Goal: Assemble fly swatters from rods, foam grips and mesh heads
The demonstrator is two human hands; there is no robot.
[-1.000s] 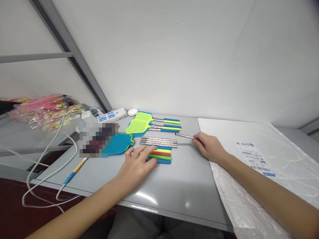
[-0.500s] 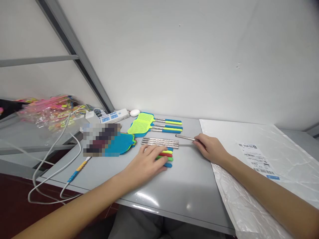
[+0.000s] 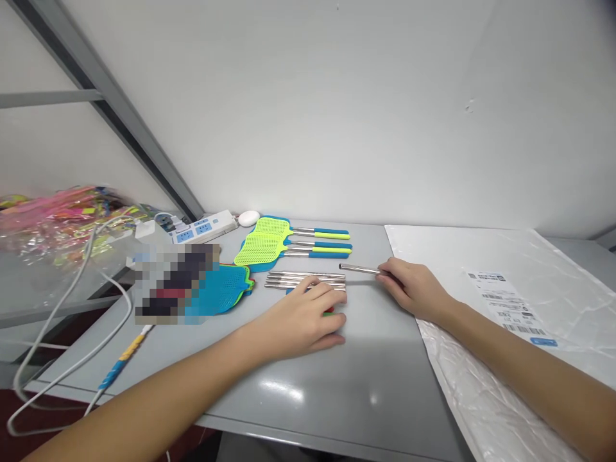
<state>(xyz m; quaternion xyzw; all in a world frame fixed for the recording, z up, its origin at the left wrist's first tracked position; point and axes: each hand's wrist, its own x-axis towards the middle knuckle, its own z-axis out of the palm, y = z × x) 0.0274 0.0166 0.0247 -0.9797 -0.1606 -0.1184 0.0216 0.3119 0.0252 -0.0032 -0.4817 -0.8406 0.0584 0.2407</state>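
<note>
My right hand (image 3: 418,290) is closed around one end of a short metal telescopic rod (image 3: 360,268), whose hollow free end points left above the table. Fingers spread, my left hand (image 3: 303,324) rests over a row of coloured handles (image 3: 329,311). Most of these are covered by the hand; bits of red, green and blue show. Just behind the left fingers lies a row of several silver rods (image 3: 282,280). Fly swatters with yellow-green and blue heads (image 3: 262,248) lie further back, their rods and handles pointing right. Loose blue swatter heads (image 3: 225,289) are stacked at left.
A white padded mailer (image 3: 447,250) with a label covers the table's right side. At the left are a power strip (image 3: 212,224), a white mouse-like object (image 3: 249,219), a blurred-out item (image 3: 176,285), a white cable (image 3: 126,308) and bagged colourful goods (image 3: 72,218).
My left hand has shifted right over the coloured handles, hiding more of them. My right hand keeps its hold on the rod. The view has turned slightly right.
</note>
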